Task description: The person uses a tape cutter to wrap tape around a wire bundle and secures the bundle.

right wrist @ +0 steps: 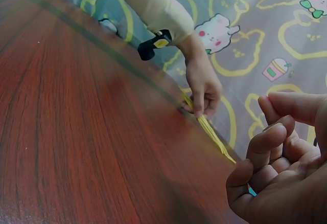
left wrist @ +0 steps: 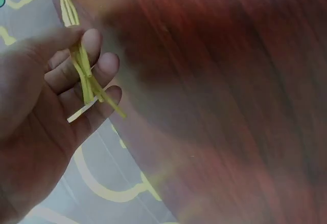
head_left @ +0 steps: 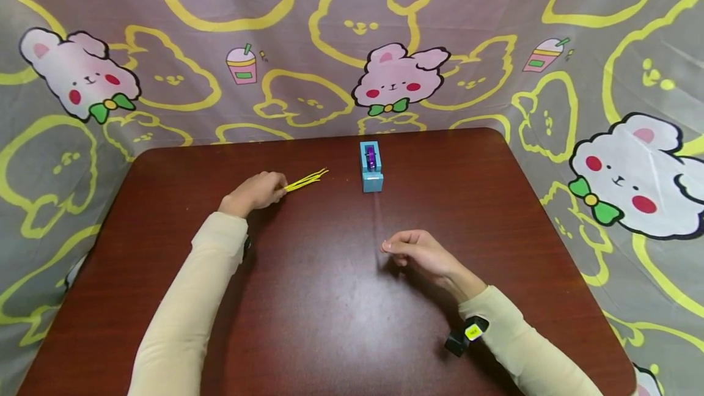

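Observation:
My left hand [head_left: 257, 192] pinches a bundle of thin yellow cords [head_left: 304, 182] between thumb and fingers, near the left side of the table. In the left wrist view the loose ends of the cords [left wrist: 86, 83] cross over the curled fingers. A blue tape dispenser [head_left: 372, 183] with a purple roll [head_left: 371, 157] in it stands at the back middle. From its front a clear strip of tape [head_left: 377, 219] stretches toward me. My right hand [head_left: 422, 255] pinches the end of that strip between thumb and index finger, in front of the dispenser.
The dark red-brown wooden table [head_left: 308, 322] has rounded back corners. A cloth [head_left: 308, 35] printed with cartoon rabbits hangs behind it and along both sides. A black wrist camera [head_left: 466, 336] sits on the right sleeve.

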